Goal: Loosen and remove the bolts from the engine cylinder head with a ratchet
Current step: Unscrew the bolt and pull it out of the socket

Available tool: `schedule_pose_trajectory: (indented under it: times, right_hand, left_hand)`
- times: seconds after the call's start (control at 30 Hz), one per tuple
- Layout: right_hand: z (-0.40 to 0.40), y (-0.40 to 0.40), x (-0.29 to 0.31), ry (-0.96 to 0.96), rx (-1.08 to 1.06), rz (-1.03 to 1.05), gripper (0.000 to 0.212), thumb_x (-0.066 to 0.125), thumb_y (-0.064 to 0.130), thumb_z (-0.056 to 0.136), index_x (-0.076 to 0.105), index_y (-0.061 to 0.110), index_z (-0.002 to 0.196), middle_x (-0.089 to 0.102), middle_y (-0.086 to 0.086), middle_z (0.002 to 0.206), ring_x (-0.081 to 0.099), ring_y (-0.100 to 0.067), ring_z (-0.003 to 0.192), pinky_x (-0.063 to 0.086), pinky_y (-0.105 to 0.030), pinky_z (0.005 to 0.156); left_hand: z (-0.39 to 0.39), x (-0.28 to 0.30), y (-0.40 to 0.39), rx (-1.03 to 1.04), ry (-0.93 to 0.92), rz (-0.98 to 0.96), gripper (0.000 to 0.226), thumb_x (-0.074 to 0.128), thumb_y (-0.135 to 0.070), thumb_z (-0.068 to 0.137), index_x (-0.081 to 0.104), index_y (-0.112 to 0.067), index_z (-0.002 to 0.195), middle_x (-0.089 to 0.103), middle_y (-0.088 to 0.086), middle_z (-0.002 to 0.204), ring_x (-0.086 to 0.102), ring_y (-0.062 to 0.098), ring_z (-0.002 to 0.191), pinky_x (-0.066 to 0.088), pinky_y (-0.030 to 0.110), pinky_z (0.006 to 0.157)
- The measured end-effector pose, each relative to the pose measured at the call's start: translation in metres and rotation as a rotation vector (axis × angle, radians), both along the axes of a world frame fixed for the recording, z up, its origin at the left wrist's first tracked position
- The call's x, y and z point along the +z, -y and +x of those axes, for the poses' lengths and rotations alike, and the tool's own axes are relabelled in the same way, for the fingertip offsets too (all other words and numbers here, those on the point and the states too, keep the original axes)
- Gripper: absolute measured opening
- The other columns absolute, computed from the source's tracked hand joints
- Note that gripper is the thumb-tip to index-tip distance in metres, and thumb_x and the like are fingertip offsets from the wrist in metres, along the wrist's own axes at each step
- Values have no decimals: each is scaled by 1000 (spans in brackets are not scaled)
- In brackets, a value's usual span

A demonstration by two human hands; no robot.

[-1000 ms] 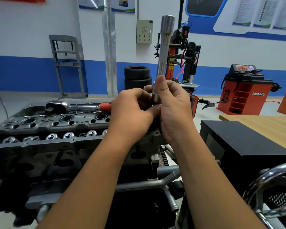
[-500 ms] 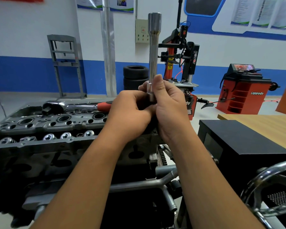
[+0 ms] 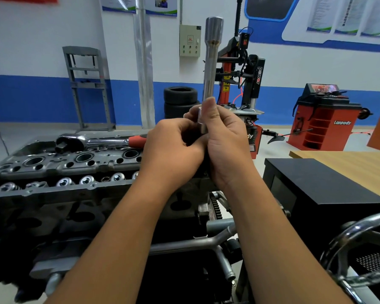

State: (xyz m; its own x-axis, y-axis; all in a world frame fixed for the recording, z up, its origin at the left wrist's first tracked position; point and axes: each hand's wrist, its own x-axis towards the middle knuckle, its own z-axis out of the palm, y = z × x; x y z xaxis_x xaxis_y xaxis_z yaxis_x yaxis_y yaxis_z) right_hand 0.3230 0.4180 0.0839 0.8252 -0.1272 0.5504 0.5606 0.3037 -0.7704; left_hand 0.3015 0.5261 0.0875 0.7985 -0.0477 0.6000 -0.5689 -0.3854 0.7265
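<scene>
A long silver extension bar (image 3: 211, 62) stands upright above the right end of the dark engine cylinder head (image 3: 59, 165). My right hand (image 3: 226, 139) grips its lower end, thumb pressed along the shaft. My left hand (image 3: 173, 150) is curled against the same lower end, pinching a small part there that my fingers hide. A ratchet (image 3: 92, 140) with a red handle lies flat on top of the cylinder head, behind my left hand. Several valve springs line the head's near side.
A black box (image 3: 320, 194) sits at the right beside a wooden table (image 3: 349, 165). A chrome wheel (image 3: 360, 249) curves at the lower right. Stacked tyres (image 3: 180, 99), a tyre machine and an orange balancer (image 3: 323, 119) stand behind.
The extension bar has shifted from a slight rightward lean to nearly upright. Both hands stay clasped round its lower end, fingers working slightly.
</scene>
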Motion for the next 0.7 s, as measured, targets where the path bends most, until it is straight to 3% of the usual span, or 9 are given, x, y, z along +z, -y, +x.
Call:
schedule_pose_trajectory:
  times: [0.13,0.23,0.4,0.5,0.57,0.7]
  right_hand:
    - [-2,-3,2,-2,7,27,43,62,50,86,71,9,91,69,-14,91,67,-27,89,59,-49,91]
    - [-3,-2,3,-5,25,57,35,72,45,87,66,10,90,68,-11,87,66,-25,82,61,-42,78]
    - [-2,2,-1,20,-38,-40,27,81,34,80,66,13,88,70,-12,90,68,-19,79,61,-40,78]
    - [-1,0,-1,12,-42,-28,34,74,40,90,66,7,93,70,-12,90,68,-24,84,59,-54,87]
    - [0,-1,0,-22,-26,21,42,67,47,90,68,5,94,72,-10,87,70,-26,86,60,-58,90]
    - [0,0,1,-29,21,56,29,67,41,95,71,15,82,71,-9,82,70,-23,78,63,-45,76]
  left_hand:
    - [-2,2,-2,-117,-20,-10,28,74,-4,91,74,-32,94,78,-12,95,73,1,91,61,36,92]
    - [1,1,-3,-44,-54,-88,21,88,-14,81,74,-30,86,78,-9,83,75,5,81,63,41,85]
    - [1,-1,-5,-9,-49,-80,15,86,-21,82,80,-27,95,79,-11,86,75,6,84,63,42,83]
    - [-1,2,-5,-88,-60,-43,12,73,-15,94,79,-25,96,79,-7,87,76,13,85,64,46,83]
    - [-1,2,-5,-136,-61,-29,25,69,-7,97,76,-31,93,79,-11,91,75,6,87,64,36,84]
    - [1,2,-6,-97,-51,-62,29,78,-8,90,71,-36,88,76,-17,86,73,-1,79,61,19,71]
